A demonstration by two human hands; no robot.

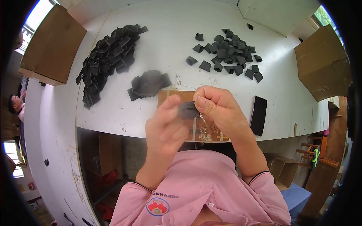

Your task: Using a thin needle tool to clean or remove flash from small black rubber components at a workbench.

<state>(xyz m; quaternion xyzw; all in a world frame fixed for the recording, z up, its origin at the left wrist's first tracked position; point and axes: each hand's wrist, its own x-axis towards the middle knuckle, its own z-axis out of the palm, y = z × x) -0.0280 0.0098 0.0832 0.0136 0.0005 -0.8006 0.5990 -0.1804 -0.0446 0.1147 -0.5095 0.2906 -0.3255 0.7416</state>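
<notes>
Just above the front edge of the table, a small black fabric sleeve [187, 110] is between my two hands. My right hand [220, 109] pinches its right end between thumb and bent fingers. At the sleeve's left end is my left hand [166, 126], thumb raised and fingers curled against it; this hand is slightly blurred. Beneath the hands lies a brown board [166, 96] with strips of tape. A small heap of flat black pieces [149, 84] sits just beyond my left hand.
A large pile of flat black pieces [109, 56] covers the far left of the white table [166, 41]. Open black sleeves [230, 52] lie scattered at the far right. A black phone-like slab [258, 115] rests right of my right hand. Cardboard boxes [52, 45] [322, 62] flank the table.
</notes>
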